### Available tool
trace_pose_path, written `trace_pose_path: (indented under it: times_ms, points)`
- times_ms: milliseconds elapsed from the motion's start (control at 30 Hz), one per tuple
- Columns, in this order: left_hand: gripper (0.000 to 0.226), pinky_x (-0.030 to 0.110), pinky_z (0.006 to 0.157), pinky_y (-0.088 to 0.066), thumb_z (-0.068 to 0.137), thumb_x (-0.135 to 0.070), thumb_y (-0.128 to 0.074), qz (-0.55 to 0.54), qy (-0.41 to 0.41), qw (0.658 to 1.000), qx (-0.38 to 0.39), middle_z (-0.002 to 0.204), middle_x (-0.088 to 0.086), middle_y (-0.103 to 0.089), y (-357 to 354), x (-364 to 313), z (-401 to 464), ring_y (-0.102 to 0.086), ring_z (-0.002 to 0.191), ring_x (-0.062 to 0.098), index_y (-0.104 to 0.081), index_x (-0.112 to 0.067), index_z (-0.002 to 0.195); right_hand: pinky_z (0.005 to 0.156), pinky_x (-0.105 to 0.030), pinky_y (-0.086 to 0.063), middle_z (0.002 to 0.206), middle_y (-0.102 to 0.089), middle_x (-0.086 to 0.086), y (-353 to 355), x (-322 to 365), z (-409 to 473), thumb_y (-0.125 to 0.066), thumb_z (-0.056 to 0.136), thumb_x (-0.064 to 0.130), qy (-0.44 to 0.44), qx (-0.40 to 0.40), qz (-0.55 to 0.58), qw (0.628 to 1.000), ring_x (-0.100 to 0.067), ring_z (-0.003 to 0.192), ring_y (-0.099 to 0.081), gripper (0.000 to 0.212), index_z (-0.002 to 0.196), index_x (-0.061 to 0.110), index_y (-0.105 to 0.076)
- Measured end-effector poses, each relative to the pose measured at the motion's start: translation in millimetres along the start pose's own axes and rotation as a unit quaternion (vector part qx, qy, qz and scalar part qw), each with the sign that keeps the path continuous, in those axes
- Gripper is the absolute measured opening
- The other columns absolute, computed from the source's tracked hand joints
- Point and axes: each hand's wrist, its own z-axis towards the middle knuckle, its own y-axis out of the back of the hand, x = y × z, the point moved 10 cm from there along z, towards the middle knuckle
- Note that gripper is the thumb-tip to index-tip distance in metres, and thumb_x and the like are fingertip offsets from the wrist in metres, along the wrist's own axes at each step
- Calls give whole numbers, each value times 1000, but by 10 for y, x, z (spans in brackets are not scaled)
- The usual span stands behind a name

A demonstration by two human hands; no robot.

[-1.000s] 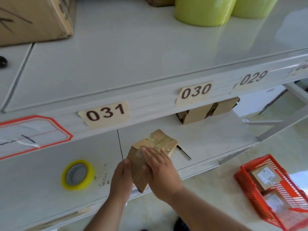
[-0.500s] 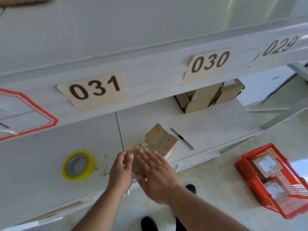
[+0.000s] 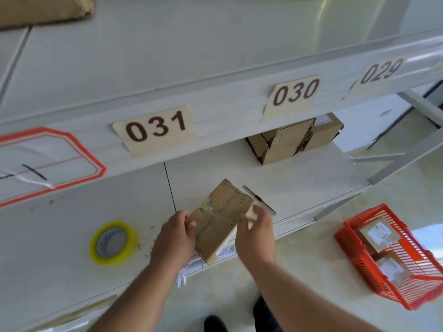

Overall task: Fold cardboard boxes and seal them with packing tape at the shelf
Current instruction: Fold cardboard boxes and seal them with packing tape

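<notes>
Far left on white smooth shelf [image 3: 299, 185]: round yellow roll of packing tape [image 3: 113, 242], lying flat. Next, left hand [image 3: 176, 238] gripping left side of small brown cardboard box [image 3: 221, 219], rough w/ torn tape strips, tilted at shelf front edge. Right hand [image 3: 255, 236] at box's right side, fingers curled on it, blurred. Just beyond, thin dark pen-like tool [image 3: 260, 200]. Far right on floor: red plastic mesh basket [image 3: 359, 250] w/ labelled parcels.

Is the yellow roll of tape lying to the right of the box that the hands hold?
No, the yellow tape roll lies on the shelf to the left of the held box.
</notes>
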Motion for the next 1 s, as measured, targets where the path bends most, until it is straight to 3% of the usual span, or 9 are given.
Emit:
trace_pose_path:
  times_ms: [100,200,300,400,467,567,667,833,1000]
  points:
    - [65,42,111,-42,100,-46,-50,94,-88,989,74,159,-2,-38,-112,-389,7,-43,140,25,-26,-32,159,84,-25,-49,118,-74,-2,-513,-311,-484,-42,102,7,-100,158,108,976,-12,104,-65,37,124,18,-70]
    - [116,46,117,-32,76,-89,-50,185,-95,968,141,162,-2,-13,-295,-492,-108,-26,148,27,1,-31,162,80,-16,-49,105,-80,7,-625,-314,-610,-41,99,-1,-140,183,226,946,-7,104,-71,49,107,26,-80]
    - [132,47,114,-37,63,-93,-56,179,-77,971,142,162,-1,-13,-295,-427,-160,-27,145,27,7,-31,162,75,-6,-48,100,-79,13,-509,-194,-702,-37,98,-6,-99,218,236,942,7,92,-69,53,114,22,-80]
    - [127,44,105,-45,58,-84,-61,164,-71,978,106,154,-2,-29,-189,-408,-275,-39,136,26,-8,-30,161,78,-4,-44,98,-77,16,-421,-146,-841,-41,100,0,-73,239,222,942,8,93,-66,45,110,19,-80]
    - [118,43,103,-48,52,-75,-64,16,-20,995,92,149,-1,-44,-37,-383,-351,-49,132,25,-31,-31,156,80,-2,-44,109,-76,17,-259,-129,-859,-48,102,4,-75,224,240,942,8,103,-66,38,112,26,-77]
    - [80,36,87,-54,56,-61,-71,-301,30,944,130,124,-5,-72,88,-658,-460,-71,108,17,-63,-37,131,85,-13,-51,108,-74,20,432,-85,-665,-57,100,9,5,82,222,972,-1,102,-68,31,113,34,-70]
    - [61,44,92,-53,72,-53,-64,-380,-25,901,209,122,-1,-75,77,-1337,-656,-71,112,23,-66,-35,130,91,-28,-55,117,-68,20,1327,-263,-495,-63,99,19,9,-88,255,963,2,104,-65,31,125,36,-65]
    - [49,44,93,-50,89,-40,-51,-405,-85,872,262,127,6,-72,-224,-2521,-937,-68,117,27,-64,-27,135,94,-38,-53,130,-72,6,2096,-485,-339,-48,107,45,-29,36,420,906,-17,123,-66,39,142,32,-60]
    - [50,59,110,-42,93,-41,-51,-384,-154,853,319,136,6,-68,-698,-3645,-1250,-62,128,28,-60,-30,141,106,-48,-50,136,-68,10,3055,-733,-478,-56,95,53,42,32,426,903,-13,126,-64,46,141,46,-57]
